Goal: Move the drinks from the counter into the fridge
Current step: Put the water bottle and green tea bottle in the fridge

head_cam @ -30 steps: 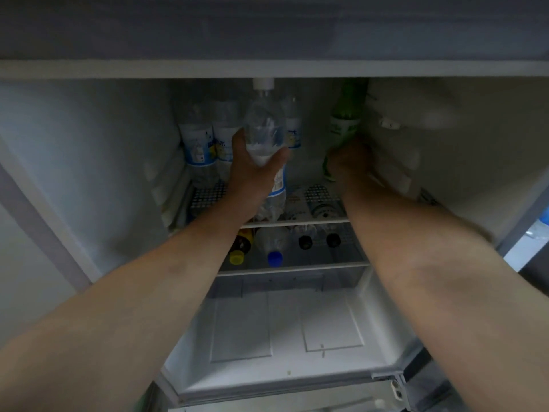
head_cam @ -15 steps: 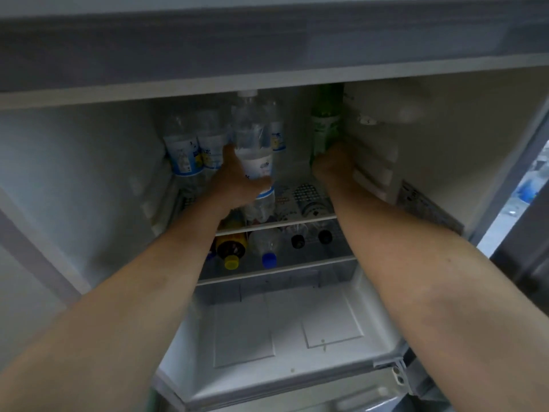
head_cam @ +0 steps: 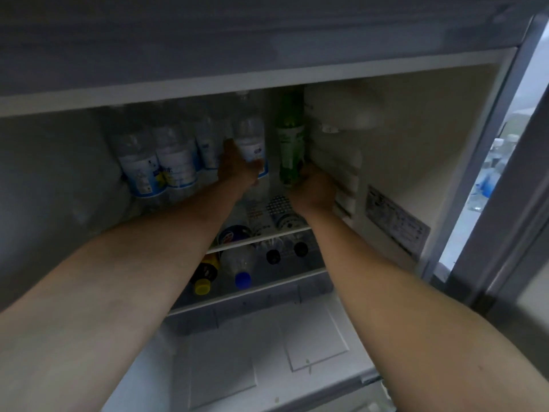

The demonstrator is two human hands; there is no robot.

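Both my arms reach deep into the open fridge. My left hand (head_cam: 237, 168) grips a clear water bottle with a white and blue label (head_cam: 251, 138), upright at the back of the upper wire shelf (head_cam: 267, 233). My right hand (head_cam: 315, 188) holds the base of a green bottle (head_cam: 289, 144), upright against the right inner wall. Several more clear water bottles (head_cam: 160, 165) stand to the left of the one I hold.
On the lower shelf lie a yellow-capped bottle (head_cam: 203, 281), a blue-capped bottle (head_cam: 242, 275) and two dark-capped ones (head_cam: 286, 252). A round can (head_cam: 234, 233) lies on the upper shelf. A white drawer lid (head_cam: 267, 352) is below. The fridge door edge (head_cam: 487, 173) stands at right.
Both hands have pushed their bottles further back into the fridge. The clear bottle now stands in line with the other water bottles. My head has moved closer and tilted.
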